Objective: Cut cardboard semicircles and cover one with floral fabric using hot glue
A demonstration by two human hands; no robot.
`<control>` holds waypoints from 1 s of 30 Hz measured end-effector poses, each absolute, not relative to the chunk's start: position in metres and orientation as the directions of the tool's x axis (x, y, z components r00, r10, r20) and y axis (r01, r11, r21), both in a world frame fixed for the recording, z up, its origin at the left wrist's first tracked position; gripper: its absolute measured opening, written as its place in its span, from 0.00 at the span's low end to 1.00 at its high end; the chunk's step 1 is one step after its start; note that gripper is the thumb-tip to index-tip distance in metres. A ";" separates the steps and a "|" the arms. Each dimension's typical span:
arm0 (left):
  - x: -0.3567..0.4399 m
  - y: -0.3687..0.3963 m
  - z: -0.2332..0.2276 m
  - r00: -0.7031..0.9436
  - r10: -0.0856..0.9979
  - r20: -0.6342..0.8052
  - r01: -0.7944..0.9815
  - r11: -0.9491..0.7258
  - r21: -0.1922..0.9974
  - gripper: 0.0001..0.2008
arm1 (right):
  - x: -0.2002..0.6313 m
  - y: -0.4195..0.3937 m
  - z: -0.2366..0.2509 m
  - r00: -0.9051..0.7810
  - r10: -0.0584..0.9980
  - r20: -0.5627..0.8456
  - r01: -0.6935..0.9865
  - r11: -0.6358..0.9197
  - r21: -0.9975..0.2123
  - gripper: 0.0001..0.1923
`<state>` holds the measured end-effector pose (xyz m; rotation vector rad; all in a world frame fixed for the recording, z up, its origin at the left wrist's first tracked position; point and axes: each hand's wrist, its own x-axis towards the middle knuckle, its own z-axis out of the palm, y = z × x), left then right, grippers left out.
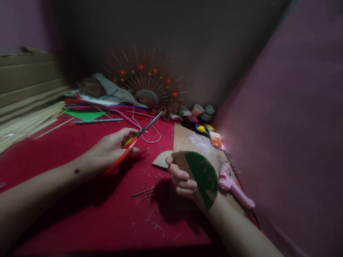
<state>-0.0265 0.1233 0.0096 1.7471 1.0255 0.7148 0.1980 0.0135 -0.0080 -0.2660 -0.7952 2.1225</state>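
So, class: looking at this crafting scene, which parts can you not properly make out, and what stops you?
- Scissors, head view: handles hidden inside the left hand; blades motion-blurred.
- Cardboard disc: its lower part is covered by the right hand.
- Small pots by the wall: too small and dim to identify.
- Sticks: blurred, cut off by the left edge.
- Glue gun: its cord runs into shadow.

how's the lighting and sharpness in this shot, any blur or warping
Head view: dim overall, with dark vignetted corners and a murky wall behind; the brightest patch falls on the cardboard sheet by the glue gun. The hands cast soft shadows on the red cloth. Wide-lens warping bends the bamboo sticks at left, which are smeared; the scissors and the left hand look slightly soft.
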 end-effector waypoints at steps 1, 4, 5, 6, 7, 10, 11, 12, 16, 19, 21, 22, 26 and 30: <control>-0.023 0.121 0.009 0.499 0.866 -0.009 0.232 -0.124 0.965 0.30 | 0.198 0.015 -0.011 -0.672 0.735 0.092 -0.613 -0.482 -0.626 0.13; -0.018 0.116 0.006 0.544 0.839 -0.007 0.138 -0.081 0.987 0.27 | 0.198 0.019 -0.016 -0.696 0.715 0.072 -0.583 -0.503 -0.639 0.13; -0.018 0.116 0.005 0.552 0.834 0.009 0.136 -0.101 0.985 0.26 | 0.198 0.020 -0.016 -0.693 0.718 0.069 -0.581 -0.499 -0.643 0.13; -0.019 0.117 0.003 0.558 0.830 0.021 0.140 -0.119 0.983 0.25 | 0.197 0.019 -0.016 -0.694 0.716 0.074 -0.580 -0.495 -0.646 0.13; -0.020 0.118 0.002 0.560 0.828 0.029 0.144 -0.131 0.981 0.24 | 0.197 0.019 -0.015 -0.693 0.717 0.078 -0.581 -0.491 -0.649 0.13; -0.023 0.120 0.001 0.566 0.824 0.036 0.146 -0.143 0.979 0.25 | 0.196 0.016 -0.011 -0.657 0.749 0.088 -0.604 -0.453 -0.656 0.11; -0.024 0.119 0.002 0.569 0.822 0.033 0.144 -0.139 0.980 0.24 | 0.195 0.015 -0.010 -0.635 0.768 0.081 -0.612 -0.436 -0.660 0.10; -0.024 0.118 0.003 0.570 0.821 0.028 0.141 -0.131 0.981 0.23 | 0.194 0.013 -0.009 -0.614 0.786 0.070 -0.617 -0.423 -0.664 0.10; -0.023 0.110 0.010 0.567 0.824 0.005 0.152 -0.110 0.982 0.18 | 0.193 0.009 -0.006 -0.524 0.851 0.025 -0.650 -0.381 -0.657 0.11; -0.023 0.106 0.014 0.552 0.834 -0.003 0.141 -0.090 0.986 0.18 | 0.193 0.009 -0.004 -0.437 0.900 0.008 -0.662 -0.316 -0.680 0.11; -0.023 0.104 0.017 0.530 0.847 -0.030 0.129 -0.046 0.991 0.19 | 0.195 0.011 -0.003 -0.347 0.938 0.013 -0.676 -0.240 -0.697 0.10; -0.023 0.103 0.019 0.523 0.851 -0.049 0.128 -0.021 0.992 0.20 | 0.196 0.012 -0.002 -0.295 0.956 0.005 -0.685 -0.208 -0.699 0.09; -0.023 0.097 0.022 0.539 0.833 -0.122 0.136 0.057 0.989 0.20 | 0.199 0.014 0.004 -0.074 0.986 -0.147 -0.722 -0.155 -0.674 0.07; -0.022 0.095 0.018 0.598 0.793 -0.114 0.085 0.079 0.993 0.24 | 0.195 0.015 0.008 0.129 0.961 -0.243 -0.756 -0.063 -0.652 0.07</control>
